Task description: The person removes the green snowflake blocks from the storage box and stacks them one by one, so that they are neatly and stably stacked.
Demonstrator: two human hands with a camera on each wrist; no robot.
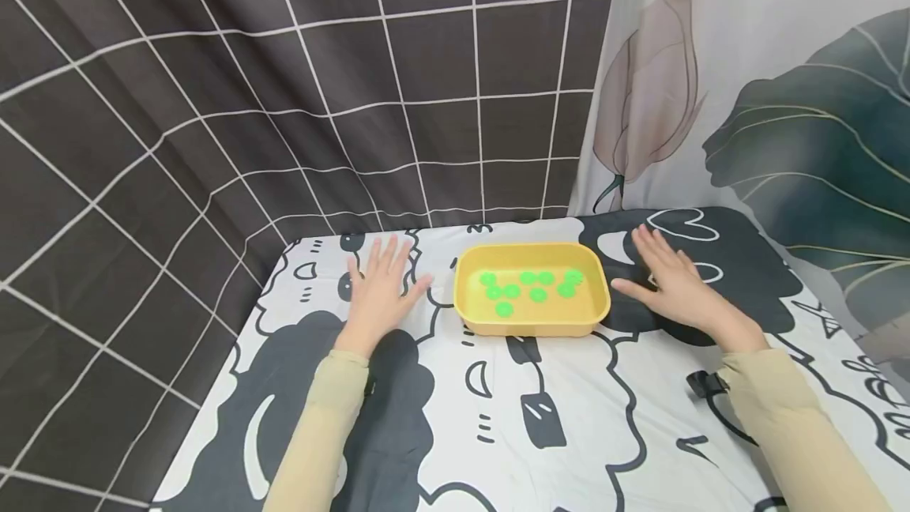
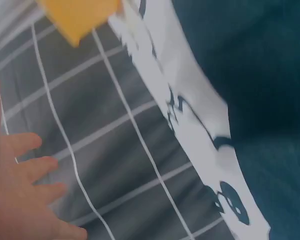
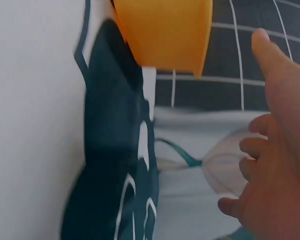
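Observation:
A yellow rectangular tray (image 1: 532, 327) sits on the patterned cloth between my two hands. Inside it lie several small bright green round pieces (image 1: 538, 295), spread over its bottom. To the left of the tray is my left hand (image 1: 381, 291), fingers spread and holding nothing. My right hand (image 1: 675, 283) is on the tray's right side, its fingers extended and thumb pointing toward the tray. Both wrist views show part of the tray's outer wall (image 3: 165, 35), with the right hand's palm and fingers bare. The green pieces are hidden in those views.
A black and white cartoon cloth (image 1: 455, 433) covers the surface under the tray. Behind it hangs a dark curtain (image 1: 426, 133) with white grid lines, and to the right a pale curtain (image 1: 647, 93) with flower and leaf prints. A dark cable (image 1: 728, 421) runs by the right wrist.

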